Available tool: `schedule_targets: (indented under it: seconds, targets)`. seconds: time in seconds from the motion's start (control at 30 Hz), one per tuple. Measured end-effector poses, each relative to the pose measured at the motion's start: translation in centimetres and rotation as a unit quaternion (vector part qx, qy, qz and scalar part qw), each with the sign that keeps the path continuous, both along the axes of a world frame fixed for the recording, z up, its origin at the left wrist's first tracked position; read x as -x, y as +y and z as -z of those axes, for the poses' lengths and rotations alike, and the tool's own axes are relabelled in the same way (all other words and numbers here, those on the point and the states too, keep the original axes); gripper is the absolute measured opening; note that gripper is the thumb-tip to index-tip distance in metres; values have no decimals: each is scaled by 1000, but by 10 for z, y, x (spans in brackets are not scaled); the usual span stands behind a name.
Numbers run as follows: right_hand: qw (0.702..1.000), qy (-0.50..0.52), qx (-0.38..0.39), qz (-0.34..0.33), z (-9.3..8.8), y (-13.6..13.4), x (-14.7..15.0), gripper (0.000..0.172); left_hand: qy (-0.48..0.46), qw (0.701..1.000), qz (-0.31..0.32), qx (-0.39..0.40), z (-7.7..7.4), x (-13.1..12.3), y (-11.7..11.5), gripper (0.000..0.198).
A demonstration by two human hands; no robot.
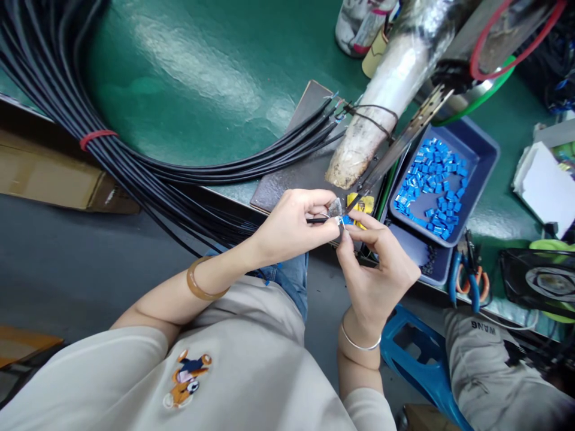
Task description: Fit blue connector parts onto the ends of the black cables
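My left hand (pixel 294 224) pinches the end of a black cable (pixel 316 221) between its thumb and fingers. A small grey lump (pixel 335 208) shows at its fingertips; I cannot make out what it is. My right hand (pixel 380 260) is closed at the fingertips on a small blue connector (pixel 347 220), which meets the cable end. Right above the connector, the thin tip of a mounted soldering iron (pixel 386 161) reaches down between both hands. Whether the tip touches the wires cannot be made out. Fingers partly hide the joint.
A thick bundle of black cables (pixel 96 140) lies left, its stripped ends on a dark board (pixel 309 99). A wrapped white tube (pixel 381 96) hangs over the work. Right are a bin (pixel 483 149) of blue connectors, pliers (pixel 471 275), a fan (pixel 545 281) and another person's leg (pixel 471 359).
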State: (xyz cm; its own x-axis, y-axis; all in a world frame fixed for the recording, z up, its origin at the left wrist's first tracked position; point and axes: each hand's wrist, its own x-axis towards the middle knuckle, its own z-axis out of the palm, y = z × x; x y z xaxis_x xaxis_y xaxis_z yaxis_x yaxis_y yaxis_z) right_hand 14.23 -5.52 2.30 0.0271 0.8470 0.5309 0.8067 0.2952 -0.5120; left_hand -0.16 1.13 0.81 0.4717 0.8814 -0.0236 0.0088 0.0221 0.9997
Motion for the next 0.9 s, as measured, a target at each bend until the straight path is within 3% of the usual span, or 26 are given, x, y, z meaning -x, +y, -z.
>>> schedule_targets:
  seconds: [0.47,0.9]
  targets:
    - [1000,-5,1,2,-1,1,-1,12,12,999,-2,-39,0,-1,0,11]
    - [1000,-5,-23,4,-3,4,1,15,-17,1000,-2,5,-4,-1,2,1]
